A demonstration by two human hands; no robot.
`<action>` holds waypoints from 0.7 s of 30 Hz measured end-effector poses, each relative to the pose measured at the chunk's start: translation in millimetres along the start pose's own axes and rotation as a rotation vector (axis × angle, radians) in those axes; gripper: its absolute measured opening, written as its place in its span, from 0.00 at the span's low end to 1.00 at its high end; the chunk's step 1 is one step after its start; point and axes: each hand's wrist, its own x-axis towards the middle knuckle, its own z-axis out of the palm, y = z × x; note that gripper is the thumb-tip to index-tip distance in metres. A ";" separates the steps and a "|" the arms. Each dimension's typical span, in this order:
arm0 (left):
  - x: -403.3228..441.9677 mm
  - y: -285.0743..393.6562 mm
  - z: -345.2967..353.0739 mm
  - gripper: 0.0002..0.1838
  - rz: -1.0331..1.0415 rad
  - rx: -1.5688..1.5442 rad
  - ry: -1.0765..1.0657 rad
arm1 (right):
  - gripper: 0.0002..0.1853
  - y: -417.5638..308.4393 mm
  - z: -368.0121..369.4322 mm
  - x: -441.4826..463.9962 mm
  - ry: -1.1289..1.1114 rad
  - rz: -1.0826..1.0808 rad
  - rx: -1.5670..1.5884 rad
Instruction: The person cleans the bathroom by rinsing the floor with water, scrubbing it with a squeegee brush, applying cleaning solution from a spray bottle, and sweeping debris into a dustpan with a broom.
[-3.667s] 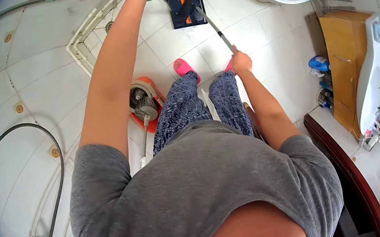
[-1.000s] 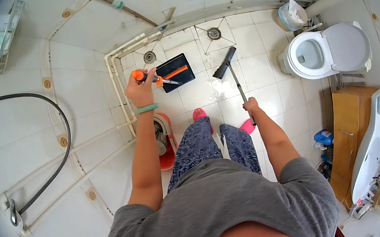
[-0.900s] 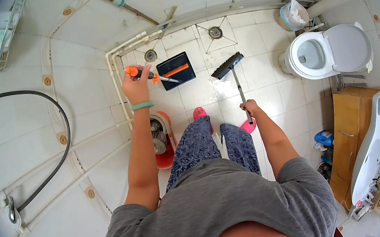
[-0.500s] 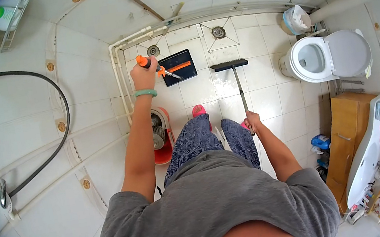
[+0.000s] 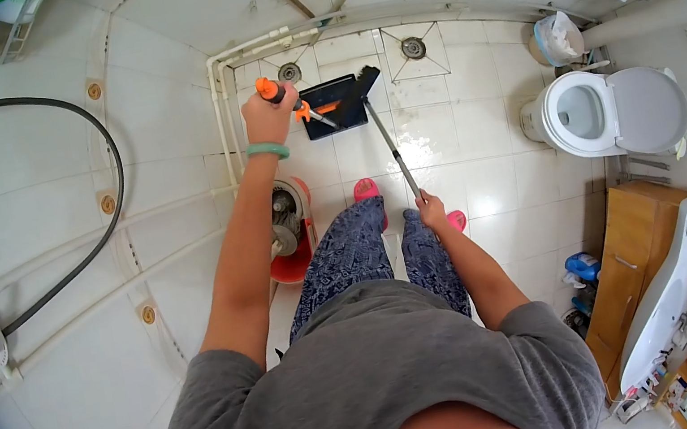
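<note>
My left hand (image 5: 269,122) is wrapped around the orange-and-black grip of a long-handled dustpan, with a green bangle at the wrist. The black dustpan (image 5: 325,92) lies on the tiled floor, an orange strip across it partly covered by the broom. In my right hand (image 5: 431,209) is the grey handle of a broom (image 5: 386,139). The dark broom head (image 5: 361,95) is tilted and overlaps the dustpan's right side; whether its bristles touch the pan I cannot tell.
Two floor drains (image 5: 413,48) lie near the far wall. On the right are a bin (image 5: 556,41), a toilet (image 5: 580,109) with its lid up and a wooden cabinet (image 5: 632,257). A red bucket (image 5: 292,266) stands by my left leg. Wet patches shine on the floor.
The broom head has swung left from the floor onto the dustpan's right side and turned slantwise. My right hand moved left with it. My left hand still grips the dustpan handle; the view shifted slightly.
</note>
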 end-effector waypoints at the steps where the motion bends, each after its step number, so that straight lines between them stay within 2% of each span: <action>1: -0.1 -1.7 -1.8 0.13 -0.008 0.006 -0.004 | 0.21 1.9 4.3 1.0 0.013 0.012 -0.021; 7: 17.9 -16.4 -4.7 0.14 -0.011 -0.034 0.050 | 0.22 1.1 -33.4 -32.3 -0.030 0.061 -0.201; 9: 19.3 -9.3 -4.9 0.11 -0.057 0.041 -0.021 | 0.22 -6.8 -38.6 -39.4 -0.046 0.107 -0.232; 12: 16.4 -4.6 -2.3 0.11 0.018 0.026 -0.037 | 0.23 -4.6 -16.1 -21.5 -0.018 0.051 -0.127; 14: 18.6 -5.4 -1.9 0.11 -0.001 0.041 -0.043 | 0.23 -9.5 -4.6 -8.2 0.021 0.041 -0.124; 21: 31.4 -14.7 1.5 0.11 -0.002 0.050 -0.005 | 0.22 0.2 -25.9 -28.9 0.007 0.118 -0.167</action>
